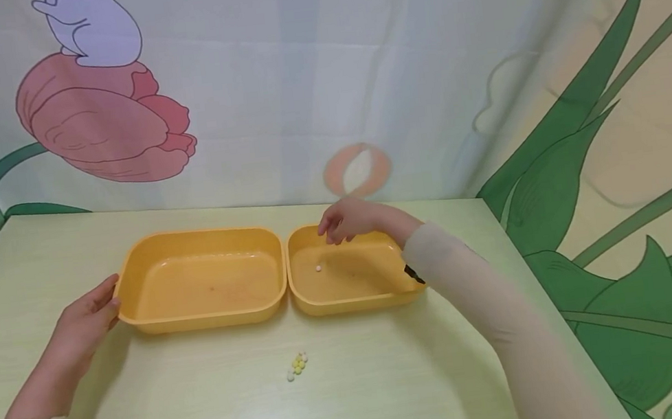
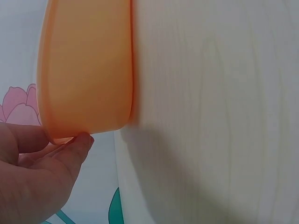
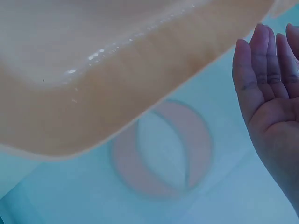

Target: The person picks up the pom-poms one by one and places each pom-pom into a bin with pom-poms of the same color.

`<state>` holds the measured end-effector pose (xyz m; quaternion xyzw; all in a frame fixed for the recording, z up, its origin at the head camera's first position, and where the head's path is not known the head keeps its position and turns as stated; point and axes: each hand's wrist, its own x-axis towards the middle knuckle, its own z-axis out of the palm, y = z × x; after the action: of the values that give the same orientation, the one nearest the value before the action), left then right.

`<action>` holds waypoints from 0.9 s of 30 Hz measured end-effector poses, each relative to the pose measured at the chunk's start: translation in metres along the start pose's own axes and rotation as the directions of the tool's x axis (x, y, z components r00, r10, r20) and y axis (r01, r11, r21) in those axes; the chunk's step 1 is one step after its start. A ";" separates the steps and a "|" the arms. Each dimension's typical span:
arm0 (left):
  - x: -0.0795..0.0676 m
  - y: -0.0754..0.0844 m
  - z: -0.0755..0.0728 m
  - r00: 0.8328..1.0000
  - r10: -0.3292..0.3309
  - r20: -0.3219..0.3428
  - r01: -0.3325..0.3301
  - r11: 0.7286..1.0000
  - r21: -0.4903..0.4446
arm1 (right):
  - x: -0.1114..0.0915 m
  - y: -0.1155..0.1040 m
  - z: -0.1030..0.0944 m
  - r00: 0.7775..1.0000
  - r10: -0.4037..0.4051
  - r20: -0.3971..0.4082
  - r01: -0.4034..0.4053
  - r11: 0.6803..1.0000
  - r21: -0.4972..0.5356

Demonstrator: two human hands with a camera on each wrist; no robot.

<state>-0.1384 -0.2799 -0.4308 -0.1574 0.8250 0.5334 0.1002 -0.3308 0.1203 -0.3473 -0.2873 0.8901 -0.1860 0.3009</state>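
Note:
My left hand (image 1: 81, 330) pinches the left end of the larger yellow plastic tray (image 1: 205, 320), thumb on one side of the rim and fingers on the other. The left wrist view shows the thumb and finger at the corner of that tray (image 2: 88, 70). Above the back rim of the smaller yellow tray (image 1: 359, 302) hovers my right hand (image 1: 352, 218). Its fingers look loosely extended in the right wrist view, with nothing visible in the hand (image 3: 271, 93). One small whitish ball (image 1: 318, 268) lies inside the smaller tray.
Several tiny pale yellow and white balls (image 1: 297, 364) lie grouped on the light wooden table (image 1: 221, 402) in front of the trays. The two trays stand side by side, their ends close together. Behind the table hangs a printed curtain (image 1: 262, 107).

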 end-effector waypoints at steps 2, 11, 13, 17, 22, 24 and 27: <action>0.000 0.000 0.000 1.000 -0.002 0.002 0.002 1.000 -0.002 | -0.009 -0.003 -0.003 0.999 -0.018 -0.038 0.019 1.000 0.016; 0.000 0.000 -0.001 1.000 0.012 0.001 -0.012 1.000 0.006 | -0.050 -0.015 -0.004 0.968 -0.132 -0.215 0.146 0.988 0.051; 0.000 0.000 -0.001 1.000 0.016 0.004 -0.016 1.000 0.008 | -0.059 -0.017 0.000 0.959 -0.149 -0.239 0.169 0.984 0.062; -0.001 0.000 -0.002 1.000 0.023 0.016 -0.023 1.000 0.011 | -0.075 -0.022 0.013 0.952 -0.145 -0.269 0.184 0.975 0.124; -0.002 0.001 -0.001 0.999 0.025 0.020 -0.025 1.000 0.012 | -0.089 -0.026 0.035 0.949 -0.140 -0.283 0.207 0.952 0.225; -0.002 0.001 -0.001 1.000 0.024 0.017 -0.025 1.000 0.014 | -0.092 -0.027 0.044 0.947 -0.153 -0.282 0.224 0.944 0.241; -0.002 0.000 -0.001 1.000 0.021 0.011 -0.021 1.000 0.010 | -0.096 -0.027 0.059 0.946 -0.183 -0.267 0.252 0.935 0.250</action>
<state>-0.1370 -0.2804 -0.4296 -0.1453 0.8288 0.5310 0.1001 -0.2198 0.1500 -0.3367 -0.3143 0.8469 -0.3762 0.2063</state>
